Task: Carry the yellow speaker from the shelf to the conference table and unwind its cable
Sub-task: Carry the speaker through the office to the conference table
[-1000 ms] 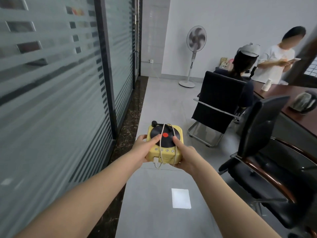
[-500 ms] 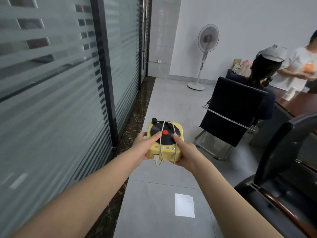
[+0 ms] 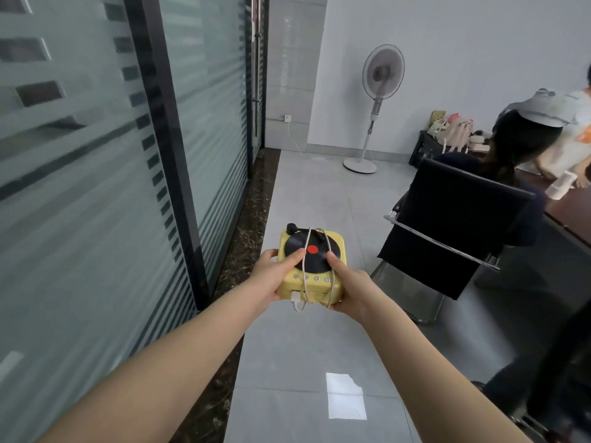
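The yellow speaker, shaped like a small record player with a black disc and a red centre, is held out in front of me above the grey floor. A white cable is wound around it, its plug hanging at the near side. My left hand grips the speaker's left side, thumb on the disc. My right hand grips its right side, thumb on top. The brown conference table shows only at the right edge.
A frosted glass partition runs along the left. A black chair with a seated person stands right of the speaker, another dark chair at the lower right. A pedestal fan stands by the far wall. A second person is at the right edge.
The view has swung left and moved forward: the chairs and table have slid toward the right edge. Both hands keep the same hold on the speaker.
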A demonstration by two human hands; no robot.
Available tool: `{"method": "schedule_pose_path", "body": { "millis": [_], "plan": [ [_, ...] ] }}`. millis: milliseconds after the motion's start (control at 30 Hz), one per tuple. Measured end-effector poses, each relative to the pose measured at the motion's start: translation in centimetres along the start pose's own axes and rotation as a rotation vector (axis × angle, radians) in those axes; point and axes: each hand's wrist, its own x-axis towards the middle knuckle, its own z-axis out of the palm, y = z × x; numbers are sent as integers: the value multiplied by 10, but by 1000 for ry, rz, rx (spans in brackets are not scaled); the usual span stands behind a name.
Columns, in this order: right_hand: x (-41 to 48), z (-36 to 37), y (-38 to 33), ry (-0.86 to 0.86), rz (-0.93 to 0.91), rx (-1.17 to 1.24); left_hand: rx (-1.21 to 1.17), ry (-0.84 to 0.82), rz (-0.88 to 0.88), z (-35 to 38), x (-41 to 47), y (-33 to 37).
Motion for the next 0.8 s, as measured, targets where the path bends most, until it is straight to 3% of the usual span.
{"method": "schedule_pose_path", "body": {
  "millis": [800],
  "plan": [
    [265,37,-165,-15,-10,5,2,-1,-10,32,296,116]
  ]
}}
